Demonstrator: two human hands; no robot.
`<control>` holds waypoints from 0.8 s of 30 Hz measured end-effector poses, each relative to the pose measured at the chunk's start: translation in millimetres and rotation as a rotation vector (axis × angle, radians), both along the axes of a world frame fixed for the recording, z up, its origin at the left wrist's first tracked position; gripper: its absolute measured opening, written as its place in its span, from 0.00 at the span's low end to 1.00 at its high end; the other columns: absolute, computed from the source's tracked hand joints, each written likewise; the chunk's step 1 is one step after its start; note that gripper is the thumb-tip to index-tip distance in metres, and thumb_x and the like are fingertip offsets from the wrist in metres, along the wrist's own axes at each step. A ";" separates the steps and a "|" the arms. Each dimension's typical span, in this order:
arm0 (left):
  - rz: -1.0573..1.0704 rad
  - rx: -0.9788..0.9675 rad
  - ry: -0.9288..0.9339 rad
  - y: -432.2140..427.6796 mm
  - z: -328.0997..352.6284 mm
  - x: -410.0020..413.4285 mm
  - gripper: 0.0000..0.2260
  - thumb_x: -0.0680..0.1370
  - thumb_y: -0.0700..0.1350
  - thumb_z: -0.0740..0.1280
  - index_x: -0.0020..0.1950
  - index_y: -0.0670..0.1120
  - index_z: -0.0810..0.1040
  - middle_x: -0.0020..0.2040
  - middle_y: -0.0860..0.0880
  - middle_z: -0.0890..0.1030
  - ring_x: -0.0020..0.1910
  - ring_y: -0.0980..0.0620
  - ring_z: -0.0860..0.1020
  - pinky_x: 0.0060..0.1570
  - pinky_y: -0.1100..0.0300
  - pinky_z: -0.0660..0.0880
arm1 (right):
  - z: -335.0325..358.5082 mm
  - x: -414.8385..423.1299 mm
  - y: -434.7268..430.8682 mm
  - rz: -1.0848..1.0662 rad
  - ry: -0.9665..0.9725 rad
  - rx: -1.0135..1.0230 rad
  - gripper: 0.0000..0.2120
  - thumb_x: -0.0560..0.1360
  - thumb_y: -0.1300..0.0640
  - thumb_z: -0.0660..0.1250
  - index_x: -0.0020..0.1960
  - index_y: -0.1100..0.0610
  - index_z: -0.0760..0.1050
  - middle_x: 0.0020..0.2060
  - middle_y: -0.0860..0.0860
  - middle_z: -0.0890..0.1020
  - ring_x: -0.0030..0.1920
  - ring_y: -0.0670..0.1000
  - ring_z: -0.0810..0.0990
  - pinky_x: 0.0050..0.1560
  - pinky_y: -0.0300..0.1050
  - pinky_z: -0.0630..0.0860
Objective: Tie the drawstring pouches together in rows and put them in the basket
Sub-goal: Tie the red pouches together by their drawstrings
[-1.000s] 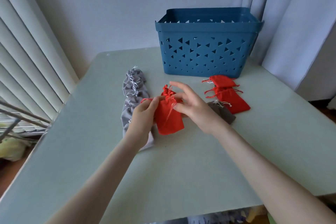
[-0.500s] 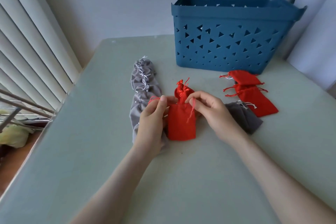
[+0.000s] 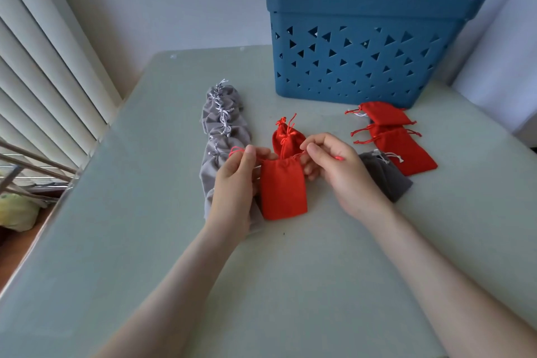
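Our left hand point(image 3: 232, 180) and right hand point(image 3: 340, 171) are apart near the middle of the table point(image 3: 290, 285). Each pinches one side of the drawstring point(image 3: 236, 150) of a flat red pouch point(image 3: 283, 189) stretched between them, with its mouth toward the far edge and its bottom toward us.

From the left, the grey row point(image 3: 223, 131) of tied pouches lies along the left side. It runs from near the far-left corner back to our left hand, which covers its near end. Just beyond the held pouch sits a cinched red pouch point(image 3: 286, 139) with its mouth gathered; we cannot tell whether its cord is joined to ours. To the right of our right hand a dark grey pouch point(image 3: 383, 177) lies loose, partly under the loose red pouches point(image 3: 404, 151), which overlap one another toward the right edge. The blue basket point(image 3: 363, 61) stands at the far edge, toward the right corner, and we cannot see into it.

We judge these pouches to be very light, soft and limp. Nothing here should break, but nothing keeps its shape either, and the cloth will probably slide on the smooth table. The cord is thin and looks satiny, so we expect it to slip. Knots will want a snug pull, with our fingertips close to the mouth. We would take hold at the cords rather than the cloth. A finished row we would gather or carry by both ends, since it should sag and may tangle.
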State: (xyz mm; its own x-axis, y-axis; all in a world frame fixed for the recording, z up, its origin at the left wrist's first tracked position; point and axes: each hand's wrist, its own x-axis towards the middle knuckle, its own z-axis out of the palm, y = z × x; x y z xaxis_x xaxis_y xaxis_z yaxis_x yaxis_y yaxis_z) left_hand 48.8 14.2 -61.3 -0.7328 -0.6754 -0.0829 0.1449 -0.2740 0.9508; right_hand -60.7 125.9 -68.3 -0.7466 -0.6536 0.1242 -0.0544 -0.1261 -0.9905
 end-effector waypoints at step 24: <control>0.103 0.048 0.151 -14.6 10.6 3.6 0.15 0.83 0.38 0.52 0.36 0.44 0.67 0.21 0.51 0.67 0.26 0.52 0.74 0.29 0.66 0.72 | 2.8 -17.5 12.4 -0.313 0.124 0.243 0.16 0.81 0.61 0.57 0.35 0.55 0.72 0.26 0.49 0.73 0.25 0.40 0.68 0.27 0.32 0.64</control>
State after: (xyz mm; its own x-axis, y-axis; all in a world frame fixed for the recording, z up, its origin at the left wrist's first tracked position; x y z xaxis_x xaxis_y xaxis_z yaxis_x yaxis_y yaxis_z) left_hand 52.4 -0.4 -50.8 -0.6669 -0.7451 -0.0113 0.3145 -0.2951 0.9022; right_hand -78.2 138.3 -65.4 -0.9029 -0.4191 0.0957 -0.1740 0.1526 -0.9729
